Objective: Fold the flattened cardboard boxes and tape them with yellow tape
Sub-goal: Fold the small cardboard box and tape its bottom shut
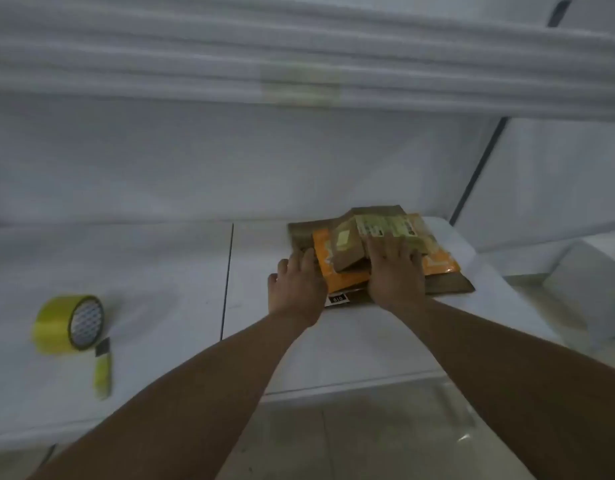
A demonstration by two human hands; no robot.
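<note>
2 arms extended. Right hand [396, 271] lies flat on flattened boxes [347, 259], fingers spread. Left hand [299, 284] touches their left edge; its grip cannot be told.

Both arms are out and bare, reaching from the near edge toward the far right of centre. The left forearm [195, 375] comes up from the near left and the right forearm [489, 358] from the near right, converging as they go. The left hand [297, 282] is palm down, fingers together and pointing far, thumb splayed out to the left. The right hand [396, 271], just beside it, lies flat and palm down, with fingers straight and slightly spread.
</note>
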